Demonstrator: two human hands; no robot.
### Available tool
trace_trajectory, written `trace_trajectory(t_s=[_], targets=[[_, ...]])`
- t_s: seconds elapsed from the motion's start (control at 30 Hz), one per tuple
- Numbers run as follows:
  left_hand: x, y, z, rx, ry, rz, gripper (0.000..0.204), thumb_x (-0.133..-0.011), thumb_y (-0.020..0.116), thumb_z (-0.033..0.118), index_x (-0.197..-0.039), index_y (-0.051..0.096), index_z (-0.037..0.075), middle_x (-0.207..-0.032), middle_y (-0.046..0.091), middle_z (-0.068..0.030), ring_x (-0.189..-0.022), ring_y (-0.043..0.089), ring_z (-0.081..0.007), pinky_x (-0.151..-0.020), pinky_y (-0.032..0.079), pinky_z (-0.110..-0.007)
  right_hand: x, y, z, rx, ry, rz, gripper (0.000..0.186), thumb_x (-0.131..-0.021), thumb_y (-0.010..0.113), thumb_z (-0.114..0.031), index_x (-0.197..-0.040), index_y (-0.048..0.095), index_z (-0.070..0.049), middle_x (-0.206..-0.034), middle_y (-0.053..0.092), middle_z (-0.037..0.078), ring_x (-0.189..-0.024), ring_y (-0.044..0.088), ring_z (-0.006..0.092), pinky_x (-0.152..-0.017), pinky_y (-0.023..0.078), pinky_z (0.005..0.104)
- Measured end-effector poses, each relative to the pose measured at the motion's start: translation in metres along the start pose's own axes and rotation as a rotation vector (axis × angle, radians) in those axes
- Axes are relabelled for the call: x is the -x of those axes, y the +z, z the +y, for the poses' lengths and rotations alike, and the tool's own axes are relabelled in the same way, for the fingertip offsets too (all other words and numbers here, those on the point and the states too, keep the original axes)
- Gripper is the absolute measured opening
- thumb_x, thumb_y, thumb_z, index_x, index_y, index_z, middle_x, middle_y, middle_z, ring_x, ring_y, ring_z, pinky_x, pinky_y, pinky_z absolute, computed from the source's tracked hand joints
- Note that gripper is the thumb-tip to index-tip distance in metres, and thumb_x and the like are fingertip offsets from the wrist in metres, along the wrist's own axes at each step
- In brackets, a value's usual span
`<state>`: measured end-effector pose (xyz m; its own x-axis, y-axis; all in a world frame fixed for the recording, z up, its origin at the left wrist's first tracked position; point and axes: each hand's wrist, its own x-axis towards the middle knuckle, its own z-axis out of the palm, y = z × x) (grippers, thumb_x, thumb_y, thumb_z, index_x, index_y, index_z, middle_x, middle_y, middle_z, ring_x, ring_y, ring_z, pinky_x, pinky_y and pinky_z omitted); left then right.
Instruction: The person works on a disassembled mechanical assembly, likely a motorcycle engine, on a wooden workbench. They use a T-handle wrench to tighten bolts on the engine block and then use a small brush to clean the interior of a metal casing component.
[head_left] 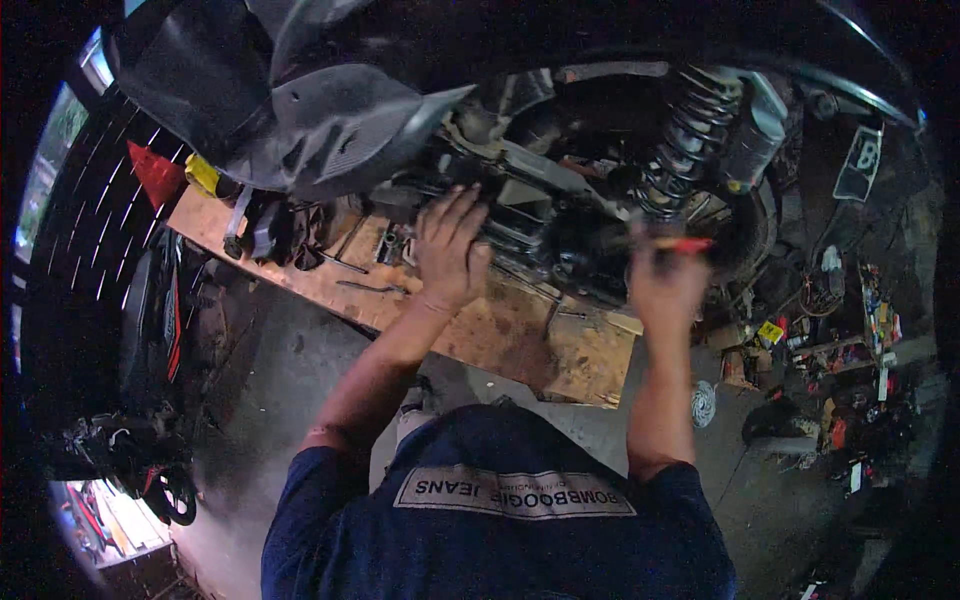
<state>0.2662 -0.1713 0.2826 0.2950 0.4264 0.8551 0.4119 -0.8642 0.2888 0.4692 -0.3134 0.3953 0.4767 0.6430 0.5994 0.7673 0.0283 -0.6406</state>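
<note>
My two bare arms reach forward from short dark blue sleeves toward the underside of a motorbike, which stretches across the upper half of the view beyond a wooden bench point(590, 372). My left forearm slants up and inward, the elbow out to the side. My left hand point(452, 245) is palm down, its fingers extended and slightly apart, pointing away from me, the thumb toward the right. It lies at the near edge of the motorbike's dark engine point(525, 215); whether the fingertips press on it, I cannot tell.

My right forearm rises almost straight ahead. My right hand point(667, 280) is blurred, but its fingers are curled around a red-handled tool point(690, 244), which lies crosswise, red end toward the right. The hand is at the right of the engine, just below a large coil spring point(690, 145). What the tool's far end touches is too blurred to tell.

Left of my left hand, a small metal part point(391, 245) and a thin dark tool point(372, 288) lie on the bench.
</note>
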Motion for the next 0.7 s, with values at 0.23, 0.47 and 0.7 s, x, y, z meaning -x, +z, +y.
trace_trajectory(t_s=[0.23, 0.47, 0.7], targets=[[0.039, -0.058, -0.009, 0.2, -0.138, -0.156, 0.047, -0.08, 0.068, 0.014, -0.124, 0.056, 0.007, -0.135, 0.052, -0.0134, -0.125, 0.047, -0.0356, -0.103, 0.038, -0.048, 0.009, 0.031, -0.041, 0.012, 0.007, 0.042, 0.019, -0.084, 0.07, -0.018, -0.084, 0.065, 0.001, -0.08, 0.067, 0.016, -0.072, 0.063, 0.03, -0.069, 0.049, 0.0386], [0.18, -0.125, -0.109, 0.212, -0.91, -0.352, 0.03, -0.087, 0.063, 0.017, -0.112, 0.063, 0.001, -0.113, 0.065, -0.0171, -0.097, 0.066, -0.0309, -0.088, 0.05, -0.037, 0.033, 0.044, -0.072, -0.121, 0.141, 0.116, 0.013, -0.085, 0.071, -0.011, -0.085, 0.068, 0.002, -0.082, 0.068, 0.007, -0.073, 0.059, 0.014, -0.067, 0.047, 0.031], [0.251, -0.169, -0.133, 0.201, -1.197, -0.431, 0.034, -0.09, 0.062, 0.026, -0.111, 0.065, 0.0, -0.105, 0.068, -0.0192, -0.1, 0.066, -0.031, -0.086, 0.05, -0.037, 0.049, 0.197, -0.123, 0.607, -0.214, -0.375, 0.031, -0.08, 0.065, -0.03, -0.104, 0.068, -0.01, -0.089, 0.063, 0.014, -0.076, 0.063, 0.0351, -0.071, 0.051, 0.0459]])
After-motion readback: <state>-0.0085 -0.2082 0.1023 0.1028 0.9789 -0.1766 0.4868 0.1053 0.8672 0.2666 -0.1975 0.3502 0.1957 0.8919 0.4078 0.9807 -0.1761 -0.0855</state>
